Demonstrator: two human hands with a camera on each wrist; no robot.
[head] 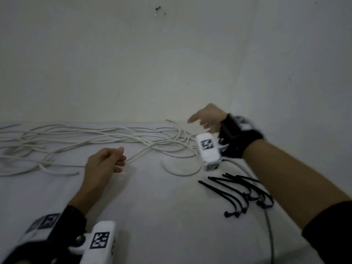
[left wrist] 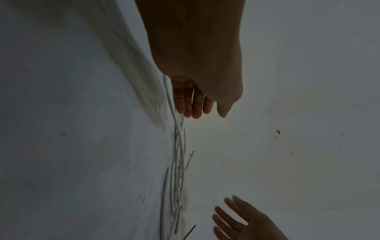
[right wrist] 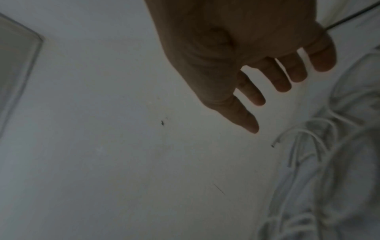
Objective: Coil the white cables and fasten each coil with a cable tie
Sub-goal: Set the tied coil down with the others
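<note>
White cables point(head: 91, 139) lie loose and tangled across the back of the pale table point(head: 162, 216), running from the far left edge to a spray of cut ends near the wall; none is coiled yet, so I judge the job to be at its very start. They look thin, light and springy: they hold long lazy curves rather than flopping flat, so I expect each loop to try to unwind unless I pin it.

My left hand point(head: 103, 161) sits at the near edge of the tangle, fingers curled with the thumb closing on them around one strand. The wrist view shows a cable running along those fingers point(left wrist: 186, 100), so I read it as a light pinch on that cable. My right hand point(head: 206, 119) is raised over the cable ends, fingers spread and relaxed, holding nothing.

I would take hold near a free end point(head: 167, 121), since pulling from mid-length will likely drag neighbouring strands along. One short curved piece point(head: 181, 171) lies apart, just beside the black cable ties point(head: 238, 193), which lie in a fanned bunch under my right forearm. They look stiff and slick, best picked by the head end.
</note>
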